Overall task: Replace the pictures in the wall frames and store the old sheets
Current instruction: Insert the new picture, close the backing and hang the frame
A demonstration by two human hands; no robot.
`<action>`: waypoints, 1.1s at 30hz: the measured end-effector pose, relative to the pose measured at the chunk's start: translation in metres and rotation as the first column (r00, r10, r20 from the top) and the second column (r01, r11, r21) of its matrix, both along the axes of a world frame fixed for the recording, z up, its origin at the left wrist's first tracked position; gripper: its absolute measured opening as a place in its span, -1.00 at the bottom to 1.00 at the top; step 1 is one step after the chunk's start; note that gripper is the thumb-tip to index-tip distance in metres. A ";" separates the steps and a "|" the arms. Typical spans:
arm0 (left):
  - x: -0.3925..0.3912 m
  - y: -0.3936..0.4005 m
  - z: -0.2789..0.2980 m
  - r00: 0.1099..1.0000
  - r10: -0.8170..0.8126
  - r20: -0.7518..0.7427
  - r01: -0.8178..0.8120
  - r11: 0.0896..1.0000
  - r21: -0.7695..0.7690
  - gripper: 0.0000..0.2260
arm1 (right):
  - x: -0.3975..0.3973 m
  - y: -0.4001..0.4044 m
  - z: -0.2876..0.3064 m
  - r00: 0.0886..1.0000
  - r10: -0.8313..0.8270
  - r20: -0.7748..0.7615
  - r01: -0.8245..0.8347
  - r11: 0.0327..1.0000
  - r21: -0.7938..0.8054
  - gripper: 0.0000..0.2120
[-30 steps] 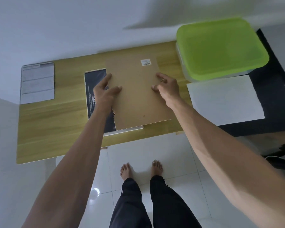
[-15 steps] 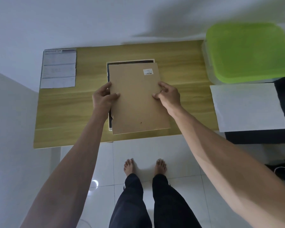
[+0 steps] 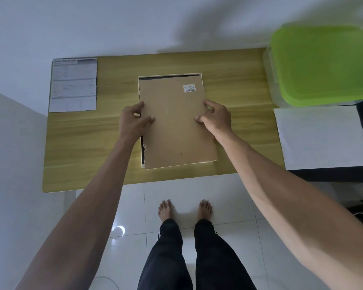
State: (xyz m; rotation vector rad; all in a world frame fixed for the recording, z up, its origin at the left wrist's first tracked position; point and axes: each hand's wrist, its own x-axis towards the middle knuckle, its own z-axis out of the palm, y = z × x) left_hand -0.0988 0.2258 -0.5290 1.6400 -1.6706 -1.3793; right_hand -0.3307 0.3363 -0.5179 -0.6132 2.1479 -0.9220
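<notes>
Here, nearest on the desk (image 3: 88, 147), a brown backing board (image 3: 176, 124) lies over a white-edged frame (image 3: 201, 74), its long axis running away from the person, skewed slightly so its near corner overhangs. The left hand (image 3: 132, 122) and right hand (image 3: 217, 119) pinch its opposite long edges, equally close, fingers (image 3: 149, 119) curled on stiff, matte cardboard. Seating it likely needs a small twist. Farther off lie a printed sheet (image 3: 73, 84), white paper (image 3: 321, 137) and a green-lidded box (image 3: 323, 63).
</notes>
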 end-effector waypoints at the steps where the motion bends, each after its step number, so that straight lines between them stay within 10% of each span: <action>1: -0.002 -0.001 0.001 0.998 -0.026 0.059 0.028 0.999 -0.040 -0.38 | 0.000 -0.002 0.001 1.000 0.008 -0.020 -0.008 1.000 0.014 -0.30; 19: -0.011 0.003 -0.005 0.967 -0.044 0.251 0.076 0.990 -0.116 -0.42 | 0.011 -0.018 0.006 0.896 0.278 -0.348 -0.130 0.910 0.393 -0.25; 33: -0.001 0.010 0.001 0.929 -0.170 0.328 0.167 0.985 0.037 -0.23 | 0.009 0.012 0.012 0.920 0.369 -0.136 -0.305 0.888 0.343 0.02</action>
